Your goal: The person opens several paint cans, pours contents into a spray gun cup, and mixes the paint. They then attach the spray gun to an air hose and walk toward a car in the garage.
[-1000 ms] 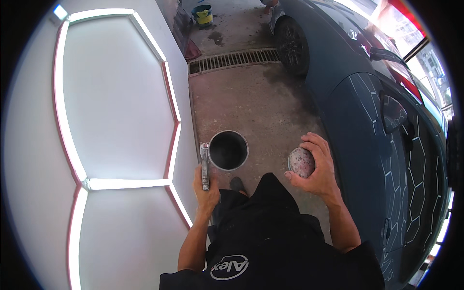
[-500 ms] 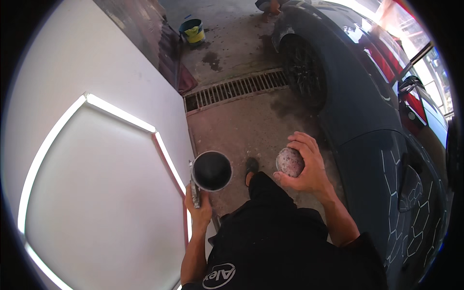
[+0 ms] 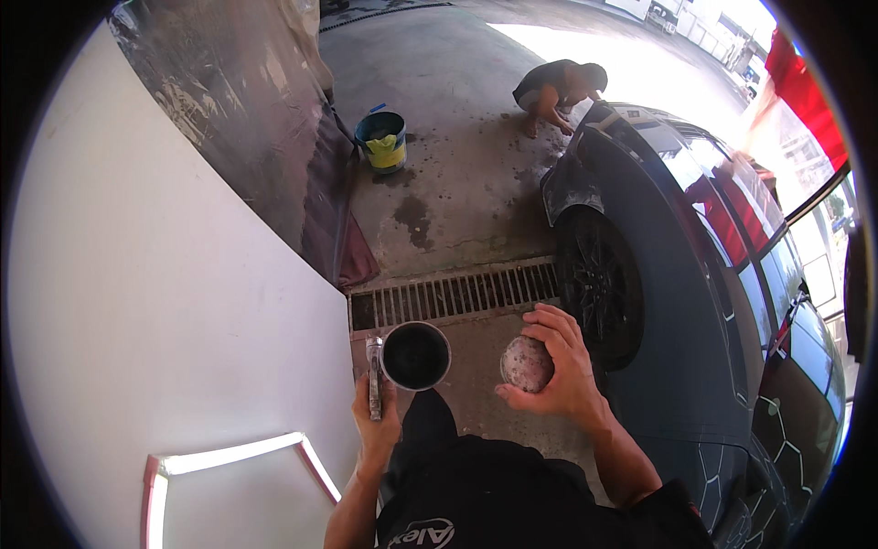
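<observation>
The left hand (image 3: 377, 428) is closed round a silvery metal handle (image 3: 375, 380) with an open, round, dark-lined cup (image 3: 416, 355) beside it, held above the floor; presumably rigid and light, best gripped by the handle and kept level. Right hand (image 3: 565, 373): thumb and fingers clamped round a speckled pinkish-grey rounded object (image 3: 528, 364), probably stiff, best held at its edge. Beyond: slotted floor grate (image 3: 471, 295), dark blue-green plastic bucket (image 3: 389, 163).

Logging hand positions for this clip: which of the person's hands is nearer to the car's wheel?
Right. In the picture, the right hand is below and left of the wheel; the left hand is farther left, beside the white wall.
</observation>
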